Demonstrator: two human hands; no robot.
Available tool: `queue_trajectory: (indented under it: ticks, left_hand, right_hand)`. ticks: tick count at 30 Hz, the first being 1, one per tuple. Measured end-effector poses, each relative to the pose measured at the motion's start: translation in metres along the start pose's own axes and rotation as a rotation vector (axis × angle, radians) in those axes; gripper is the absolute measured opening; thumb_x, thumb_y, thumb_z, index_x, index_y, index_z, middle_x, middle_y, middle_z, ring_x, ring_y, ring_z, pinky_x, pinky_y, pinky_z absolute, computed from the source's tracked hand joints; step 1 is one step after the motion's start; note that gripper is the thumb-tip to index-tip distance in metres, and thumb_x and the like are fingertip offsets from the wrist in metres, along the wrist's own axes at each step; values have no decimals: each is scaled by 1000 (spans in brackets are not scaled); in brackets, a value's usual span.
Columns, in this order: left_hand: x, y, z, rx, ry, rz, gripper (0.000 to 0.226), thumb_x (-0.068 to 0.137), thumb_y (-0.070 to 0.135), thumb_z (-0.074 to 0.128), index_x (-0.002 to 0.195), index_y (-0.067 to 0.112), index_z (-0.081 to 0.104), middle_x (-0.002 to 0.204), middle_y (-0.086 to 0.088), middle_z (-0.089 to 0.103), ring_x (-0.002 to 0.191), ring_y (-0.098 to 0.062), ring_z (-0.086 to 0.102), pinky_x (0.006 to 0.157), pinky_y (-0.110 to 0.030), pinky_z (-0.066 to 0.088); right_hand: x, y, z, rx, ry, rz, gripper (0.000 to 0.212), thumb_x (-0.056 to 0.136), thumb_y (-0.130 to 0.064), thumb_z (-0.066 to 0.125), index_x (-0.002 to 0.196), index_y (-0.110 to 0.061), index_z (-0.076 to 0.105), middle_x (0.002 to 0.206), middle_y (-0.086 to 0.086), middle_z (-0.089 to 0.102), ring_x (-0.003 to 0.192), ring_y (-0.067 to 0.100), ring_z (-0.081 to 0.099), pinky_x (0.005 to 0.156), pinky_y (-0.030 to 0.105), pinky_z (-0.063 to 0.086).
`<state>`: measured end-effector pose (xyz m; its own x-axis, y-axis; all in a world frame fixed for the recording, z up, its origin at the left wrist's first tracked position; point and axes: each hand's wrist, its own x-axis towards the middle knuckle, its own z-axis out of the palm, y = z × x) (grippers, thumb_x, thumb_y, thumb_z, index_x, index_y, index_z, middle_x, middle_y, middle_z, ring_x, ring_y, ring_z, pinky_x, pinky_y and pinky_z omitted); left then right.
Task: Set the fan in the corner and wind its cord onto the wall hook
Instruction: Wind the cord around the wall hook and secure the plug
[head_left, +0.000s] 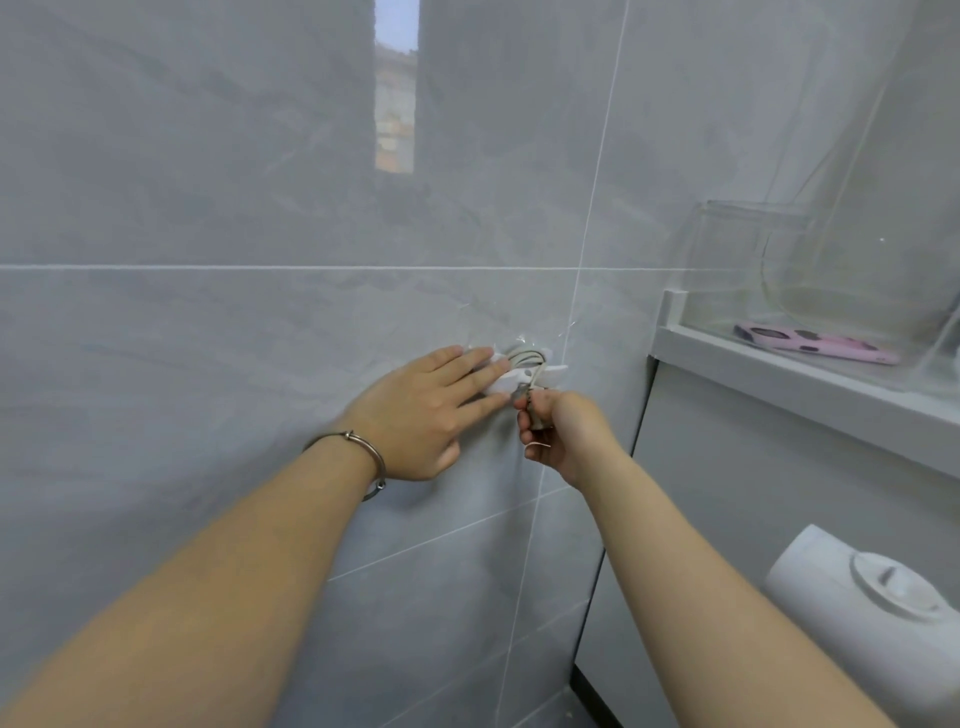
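Note:
A white wall hook (551, 370) is stuck to the grey tiled wall, with several loops of pale cord (527, 358) wound around it. My left hand (434, 410) lies flat with fingers spread, its fingertips pressing on the hook's left side. My right hand (558, 434) is just below the hook, pinching the cord's end with its metal plug (522, 399); a short bit of cord sticks out under the fist. A white rounded fan body (852, 597) shows at the lower right, partly cut off by the frame edge.
A white ledge (779, 382) runs along the right wall and carries a clear plastic box (753, 270); a pink patterned phone case (815, 345) lies behind it. A dark vertical seam marks the corner under the ledge. A bracelet circles my left wrist.

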<state>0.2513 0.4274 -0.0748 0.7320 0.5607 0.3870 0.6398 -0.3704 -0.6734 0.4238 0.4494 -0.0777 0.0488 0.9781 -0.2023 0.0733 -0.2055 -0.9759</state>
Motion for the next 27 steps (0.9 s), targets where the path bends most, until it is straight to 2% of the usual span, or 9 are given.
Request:
queue_trajectory:
  ticks: [3, 7, 9, 11, 14, 20, 23, 25, 27]
  left_hand:
    - [0, 0, 1, 3, 9, 1, 60, 67, 26, 48, 125, 14, 59, 136, -15, 52, 126, -34, 50, 107, -41, 28]
    - [0, 1, 3, -7, 25, -3, 61, 67, 25, 51, 126, 14, 57, 137, -15, 52, 127, -34, 49, 107, -42, 29]
    - [0, 0, 4, -20, 35, -7, 61, 67, 24, 52, 127, 14, 57, 138, -15, 51, 128, -34, 48, 107, -42, 29]
    - [0, 1, 5, -24, 39, -8, 60, 69, 25, 51, 128, 15, 57, 138, -15, 50, 128, -34, 47, 108, -41, 29]
    - [1, 0, 4, -15, 34, -5, 60, 69, 26, 47, 128, 15, 57, 139, -15, 50, 128, -34, 48, 107, -42, 29]
    - [1, 0, 4, -6, 23, 1, 59, 69, 27, 45, 125, 14, 58, 139, -15, 50, 128, -34, 48, 107, -42, 29]
    - [1, 0, 4, -6, 36, -2, 62, 69, 27, 44, 129, 12, 56, 139, -15, 49, 128, -34, 48, 107, -42, 29]
    - [1, 0, 4, -14, 50, -1, 63, 69, 25, 46, 130, 12, 54, 139, -15, 50, 127, -34, 48, 107, -42, 30]
    - [1, 0, 5, -20, 58, 3, 63, 69, 24, 47, 130, 13, 54, 138, -15, 50, 127, -34, 48, 107, -42, 30]
  right_hand:
    - [-1, 9, -3, 38, -26, -132, 31, 91, -3, 36, 70, -12, 57, 54, 4, 47, 42, 16, 41, 42, 20, 35]
    - [-1, 16, -5, -174, 113, -473, 30, 91, -2, 42, 66, -6, 58, 58, 9, 50, 50, 20, 44, 46, 22, 37]
    - [3, 20, -2, -243, 171, -571, 26, 89, -5, 44, 68, 4, 57, 62, 17, 51, 57, 24, 46, 56, 34, 43]
    - [6, 23, 0, -264, 182, -600, 26, 90, -7, 44, 72, 5, 58, 66, 21, 56, 61, 26, 49, 66, 44, 49]
    - [3, 23, 0, -235, 177, -607, 30, 94, -6, 42, 70, -9, 60, 69, 8, 62, 71, 25, 58, 74, 37, 49]
    - [-7, 19, 6, 32, 204, -534, 32, 98, -6, 34, 80, -5, 60, 61, 6, 56, 55, 18, 52, 62, 29, 43]
    - [-8, 16, 1, 75, 319, -547, 27, 94, -8, 39, 75, -9, 59, 57, 4, 55, 50, 17, 48, 58, 30, 41]
    - [-4, 9, -8, 106, 471, -586, 25, 89, -9, 46, 70, -14, 60, 59, 1, 58, 54, 15, 51, 60, 31, 43]
    - [2, 4, -18, 87, 616, -626, 17, 89, -9, 52, 77, -12, 64, 68, -1, 61, 64, 12, 55, 61, 19, 43]
